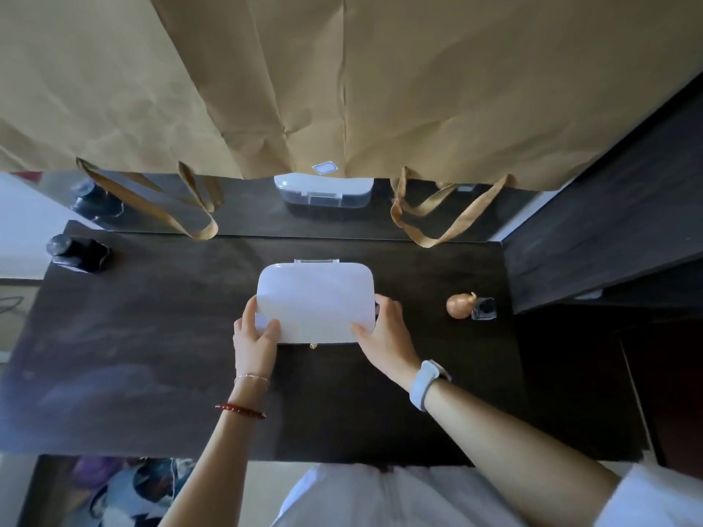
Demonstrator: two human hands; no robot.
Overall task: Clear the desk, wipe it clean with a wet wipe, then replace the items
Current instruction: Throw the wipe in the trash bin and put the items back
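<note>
While you look down at the desk (152,355), both of your hands hold the white box (315,302) at the centre of the frame. Your left hand (255,336) grips its lower left corner, thumb curled onto the lid and fingers wrapped down the side. Your right hand (384,332) grips the lower right corner the same way, thumb on the lid, fingers round the right edge. The box sits between your hands and reaches up the frame from them; its clear latch (316,261) points to the mirror (247,218), and you cannot tell whether the box rests on the desk or is lifted just off it.

To the right of the box, well apart from your right hand, a gold pear (461,305) stands with a small glass bottle (484,308) just beside it. A dark bottle (78,254) stands in the upper left corner of the desk, far from your left hand. The mirror runs along the far edge of the desk, with brown paper (380,78) hung over its upper part and two paper handles (437,218) dangling down. A dark panel (608,222) closes the desk on the right.

Bare dark wood lies wide to the left of your left hand and below both wrists, down to the near edge at the bottom of the frame. Above the box, a strip of bare desk separates it from the mirror.
</note>
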